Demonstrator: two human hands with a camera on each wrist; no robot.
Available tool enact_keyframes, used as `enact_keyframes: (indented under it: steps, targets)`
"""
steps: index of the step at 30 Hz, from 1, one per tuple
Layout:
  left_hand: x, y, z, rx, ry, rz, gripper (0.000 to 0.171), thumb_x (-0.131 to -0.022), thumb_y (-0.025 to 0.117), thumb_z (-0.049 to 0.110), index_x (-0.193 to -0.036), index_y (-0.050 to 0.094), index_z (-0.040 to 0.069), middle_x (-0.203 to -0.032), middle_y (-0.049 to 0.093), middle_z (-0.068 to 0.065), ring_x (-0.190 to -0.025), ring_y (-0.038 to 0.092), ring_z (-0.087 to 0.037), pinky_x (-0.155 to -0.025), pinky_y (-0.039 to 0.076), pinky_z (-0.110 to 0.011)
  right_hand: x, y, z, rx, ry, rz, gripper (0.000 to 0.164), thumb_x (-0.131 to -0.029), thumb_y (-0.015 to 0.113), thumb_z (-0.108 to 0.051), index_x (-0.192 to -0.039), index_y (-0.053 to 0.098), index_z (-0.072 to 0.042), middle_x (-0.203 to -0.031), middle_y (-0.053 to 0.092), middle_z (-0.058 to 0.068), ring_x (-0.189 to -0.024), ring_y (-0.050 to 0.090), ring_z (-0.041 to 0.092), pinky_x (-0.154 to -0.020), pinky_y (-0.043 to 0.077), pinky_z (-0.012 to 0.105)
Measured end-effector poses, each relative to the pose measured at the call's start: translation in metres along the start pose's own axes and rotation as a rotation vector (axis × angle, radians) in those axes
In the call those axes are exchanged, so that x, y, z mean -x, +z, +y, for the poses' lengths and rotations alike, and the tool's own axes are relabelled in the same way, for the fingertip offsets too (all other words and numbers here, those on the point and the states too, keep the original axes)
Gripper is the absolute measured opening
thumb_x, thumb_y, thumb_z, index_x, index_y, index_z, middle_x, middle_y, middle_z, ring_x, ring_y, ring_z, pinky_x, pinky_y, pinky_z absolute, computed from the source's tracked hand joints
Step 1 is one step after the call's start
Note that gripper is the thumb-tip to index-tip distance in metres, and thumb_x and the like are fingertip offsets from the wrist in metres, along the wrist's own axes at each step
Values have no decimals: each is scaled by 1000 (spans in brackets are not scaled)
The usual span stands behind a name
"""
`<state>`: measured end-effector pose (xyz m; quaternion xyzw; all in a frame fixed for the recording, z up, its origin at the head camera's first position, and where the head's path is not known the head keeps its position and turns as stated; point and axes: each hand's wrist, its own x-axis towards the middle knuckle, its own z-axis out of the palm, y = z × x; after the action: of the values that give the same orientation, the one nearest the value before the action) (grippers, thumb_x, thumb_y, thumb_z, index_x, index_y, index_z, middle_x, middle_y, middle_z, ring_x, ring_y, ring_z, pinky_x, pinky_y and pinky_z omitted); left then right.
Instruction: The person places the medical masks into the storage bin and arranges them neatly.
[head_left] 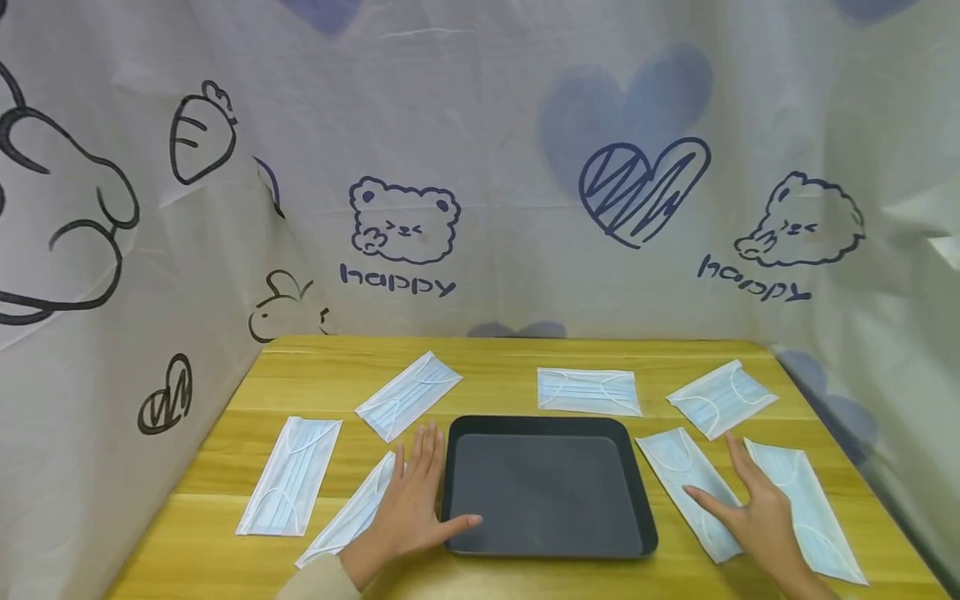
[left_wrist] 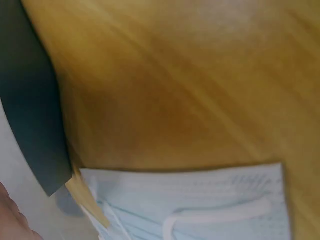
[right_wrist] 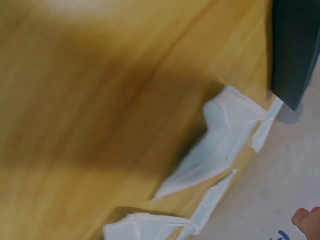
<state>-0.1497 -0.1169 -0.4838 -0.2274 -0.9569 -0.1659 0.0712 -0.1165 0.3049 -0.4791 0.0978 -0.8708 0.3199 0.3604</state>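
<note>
A dark grey rectangular tray (head_left: 551, 492) lies on the wooden table between my hands. My left hand (head_left: 408, 521) hovers or rests at its left side, fingers straight and thumb over the tray's rim; contact cannot be told. Partly under that hand in view lies a face mask (head_left: 356, 508). Over on the right, my right hand (head_left: 761, 521) has thumb and index spread, holding nothing. It is near one slanted face mask (head_left: 686, 483) and partly covers another mask (head_left: 813, 508). The left wrist view shows a mask (left_wrist: 200, 210) with its ear loop.
More light-blue masks lie around the tray: one at far left (head_left: 291, 475), one at back left (head_left: 408, 396), one behind the tray (head_left: 588, 392) and one at back right (head_left: 722, 400). A white printed cloth (head_left: 495, 167) hangs behind the wooden table (head_left: 210, 508) and along its sides.
</note>
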Motion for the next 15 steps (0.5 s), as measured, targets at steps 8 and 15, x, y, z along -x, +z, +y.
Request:
enact_keyframes:
  steps: [8, 15]
  targets:
    - [7, 11, 1, -8, 26, -25, 121, -70, 35, 86, -146, 13, -5, -155, 4, -21, -143, 10, -37, -110, 13, -61, 12, -4, 2, 38, 325, -33, 78, -68, 82, -13, -136, 45, -6, -126, 51, 27, -99, 27, -34, -80, 25, -10]
    - [12, 19, 2, -25, 51, -14, 121, -70, 34, 87, -145, 16, -7, -153, 11, -23, -142, 15, -38, -109, 16, -62, 20, -10, 5, 51, 671, -133, 70, -76, 77, -25, -133, 47, 2, -130, 51, 23, -117, 52, 33, -71, 28, -10]
